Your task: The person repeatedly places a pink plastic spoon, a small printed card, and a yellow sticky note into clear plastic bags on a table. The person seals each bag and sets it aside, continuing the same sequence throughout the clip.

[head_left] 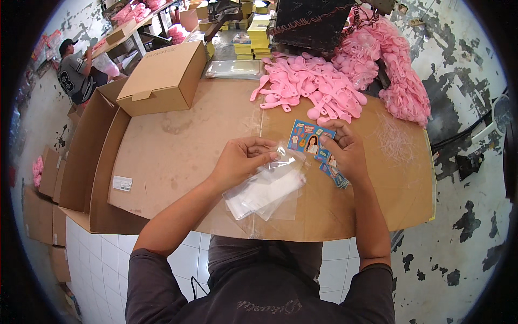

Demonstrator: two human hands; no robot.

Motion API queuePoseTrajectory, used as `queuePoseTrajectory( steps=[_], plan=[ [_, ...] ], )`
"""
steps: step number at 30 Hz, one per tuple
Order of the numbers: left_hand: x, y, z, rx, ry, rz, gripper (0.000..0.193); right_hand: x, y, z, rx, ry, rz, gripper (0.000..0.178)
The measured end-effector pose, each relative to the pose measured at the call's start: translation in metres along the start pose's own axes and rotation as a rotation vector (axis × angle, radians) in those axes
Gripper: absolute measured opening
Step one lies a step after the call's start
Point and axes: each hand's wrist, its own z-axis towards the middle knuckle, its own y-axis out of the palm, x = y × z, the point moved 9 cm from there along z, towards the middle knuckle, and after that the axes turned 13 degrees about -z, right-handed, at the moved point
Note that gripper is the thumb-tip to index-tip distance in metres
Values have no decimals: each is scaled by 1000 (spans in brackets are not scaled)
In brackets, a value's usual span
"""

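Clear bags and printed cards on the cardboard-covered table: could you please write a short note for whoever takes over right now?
Left hand: fingers pinching the mouth of a clear plastic bag at the top of the stack of clear bags.
Right hand: holding a blue printed card at the bag's mouth, with more cards fanned under the palm.
Pink plastic pieces lie heaped at the table's far side; a closed cardboard box stands far left.
Done: no filled bag shows.
Left: the card is not yet inside the bag; the other cards and bags are unpaired.

A packing workshop: cardboard boxes (162, 78), heaped pink plastic parts (313, 86), stacked cartons (48, 210).
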Motion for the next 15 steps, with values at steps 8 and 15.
queuePoseTrajectory(
  steps=[8, 15],
  plan=[
    [-3, 6, 0, -10, 41, -19, 34, 15, 9, -9, -122, 13, -278, 39],
    [-9, 19, -4, -129, 60, 225, 33, -6, 33, -9, 17, -37, -14, 36]
  ],
)
